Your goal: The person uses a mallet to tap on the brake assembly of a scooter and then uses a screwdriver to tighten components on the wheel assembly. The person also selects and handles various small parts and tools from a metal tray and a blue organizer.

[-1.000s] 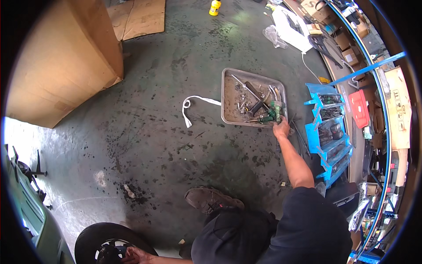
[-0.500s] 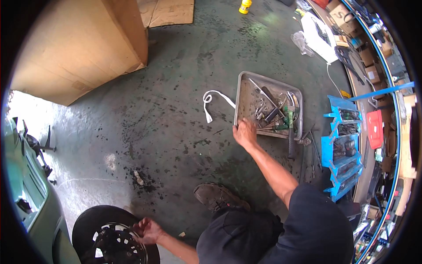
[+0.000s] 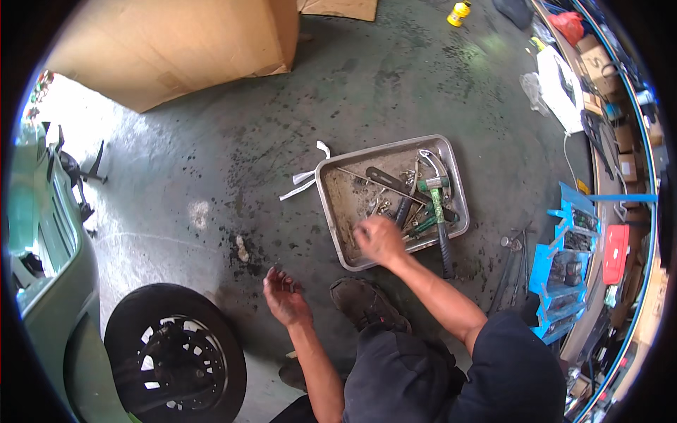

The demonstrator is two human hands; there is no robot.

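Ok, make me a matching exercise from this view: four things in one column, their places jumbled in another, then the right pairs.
Things
1. hammer
2. wheel
3. yellow bottle
4. left hand

Places
A. near the picture's top edge
B. between the wheel and the tray
C. in the tray, handle across its rim
D. at the picture's lower left

Pairs: 1-C, 2-D, 3-A, 4-B

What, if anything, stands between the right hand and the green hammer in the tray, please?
Green-handled tools lie in the tray between the right hand and the green hammer; nothing visible appears to rise above them as a barrier.
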